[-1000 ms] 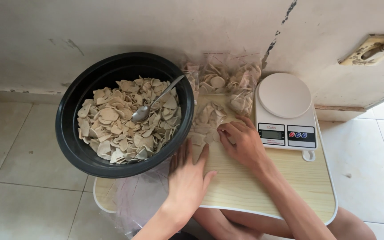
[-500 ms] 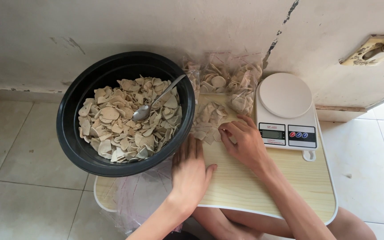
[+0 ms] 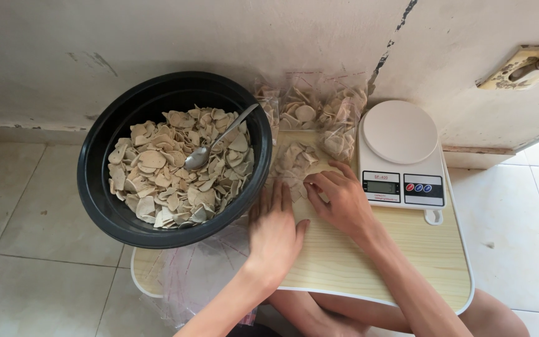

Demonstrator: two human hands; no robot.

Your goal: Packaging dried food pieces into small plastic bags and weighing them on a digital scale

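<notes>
Head camera, looking down: a person seated at a small pale wooden lap table (image 3: pixel 369 262) works a clear plastic bag of pale chips (image 3: pixel 293 167) lying flat on the tabletop between a black bowl (image 3: pixel 104 187) and a white kitchen scale (image 3: pixel 402 156). The bag's long axis runs from the person toward the wall, its near end under the hands. The left hand (image 3: pixel 276 234) lies palm down with fingers spread, its fingertips pressing on the bag's near edge. The right hand (image 3: pixel 339 198) is curled, fingertips pressed together on the bag's right edge; whether it pinches the plastic cannot be told. The bowl holds a heap of the same chips with a metal spoon (image 3: pixel 216 142) resting in them, handle pointing up and right toward the rim. Three filled clear bags (image 3: pixel 310 109) lean in a row against the wall. Empty clear bags with red edging (image 3: pixel 198 274) hang over the table's near left corner.
</notes>
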